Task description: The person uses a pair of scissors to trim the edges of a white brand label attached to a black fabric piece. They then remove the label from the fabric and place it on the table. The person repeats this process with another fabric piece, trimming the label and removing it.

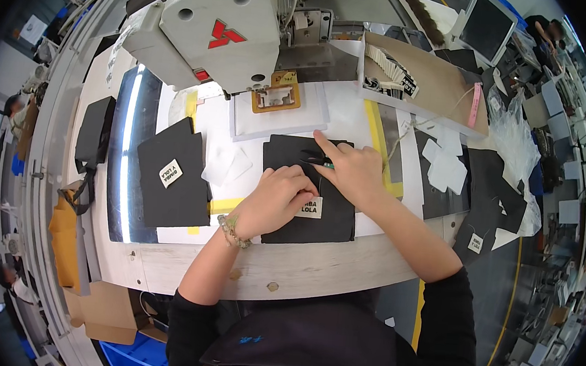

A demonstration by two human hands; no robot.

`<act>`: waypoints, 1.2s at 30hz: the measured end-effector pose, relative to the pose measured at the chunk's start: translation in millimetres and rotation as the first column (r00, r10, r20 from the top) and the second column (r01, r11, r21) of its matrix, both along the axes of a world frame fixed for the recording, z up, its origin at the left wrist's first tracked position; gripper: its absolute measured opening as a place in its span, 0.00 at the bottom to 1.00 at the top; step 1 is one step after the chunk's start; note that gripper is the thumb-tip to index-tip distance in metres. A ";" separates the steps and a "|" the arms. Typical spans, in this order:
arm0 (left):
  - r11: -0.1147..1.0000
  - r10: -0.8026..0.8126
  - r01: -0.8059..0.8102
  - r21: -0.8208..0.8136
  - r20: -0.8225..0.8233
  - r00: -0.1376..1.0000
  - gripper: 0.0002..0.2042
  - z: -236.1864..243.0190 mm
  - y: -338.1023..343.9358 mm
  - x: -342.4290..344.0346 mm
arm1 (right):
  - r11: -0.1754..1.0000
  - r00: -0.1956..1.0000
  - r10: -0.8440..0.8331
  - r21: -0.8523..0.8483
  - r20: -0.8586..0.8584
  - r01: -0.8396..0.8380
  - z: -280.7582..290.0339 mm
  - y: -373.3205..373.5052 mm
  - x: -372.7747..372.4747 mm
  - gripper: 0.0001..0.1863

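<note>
A stack of black fabric pieces (pixel 308 234) lies in front of me on the white work surface. A small cream label (pixel 314 210) with dark print sits on its top piece, partly covered by my fingers. My left hand (pixel 277 201) rests at the label's upper left, its fingers curled and pressed together; whatever is between the fingertips is hidden. In my right hand (pixel 353 171) are small thread snips (pixel 317 161), dark-bladed with a bit of green. They lie low over the upper part of the stack, the index finger stretched out above them.
Ahead stands a white industrial sewing machine (pixel 213 19), with a brass-coloured clamp frame (pixel 276 98) on a clear plate (pixel 316 112). At left lies another labelled black stack (pixel 166 203). Right: an open cardboard box (pixel 429 101) of labels, black pieces (pixel 488 179), and a clear plastic bag (pixel 520 133).
</note>
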State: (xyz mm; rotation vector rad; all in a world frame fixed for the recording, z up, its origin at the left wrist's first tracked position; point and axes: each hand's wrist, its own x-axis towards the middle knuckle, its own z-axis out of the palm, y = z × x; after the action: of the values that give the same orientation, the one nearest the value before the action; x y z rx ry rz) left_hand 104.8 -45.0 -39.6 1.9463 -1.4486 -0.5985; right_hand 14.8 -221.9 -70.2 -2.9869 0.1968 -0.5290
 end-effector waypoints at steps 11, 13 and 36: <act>0.999 0.014 0.000 0.038 -0.362 0.932 0.08 1.8 -2.3 19.1 | 1.000 1.000 0.007 0.024 0.030 -0.008 -4.8 -1.7 1.1 0.31; 0.995 0.031 0.004 0.100 -0.348 0.937 0.07 8.9 -4.9 17.4 | 1.000 0.999 0.004 0.031 0.038 -0.005 -4.4 -2.2 0.7 0.30; 0.938 -0.140 0.232 -0.256 0.334 0.932 0.07 10.8 86.9 -85.9 | 0.999 0.997 0.034 -0.044 0.073 -0.031 -2.9 -0.6 1.1 0.30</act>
State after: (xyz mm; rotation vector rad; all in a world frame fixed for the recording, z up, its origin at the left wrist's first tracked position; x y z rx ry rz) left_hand 18.8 41.9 -28.8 1.7314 -1.8204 -0.1429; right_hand 15.9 -222.5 -73.1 -3.0001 0.1326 -0.6461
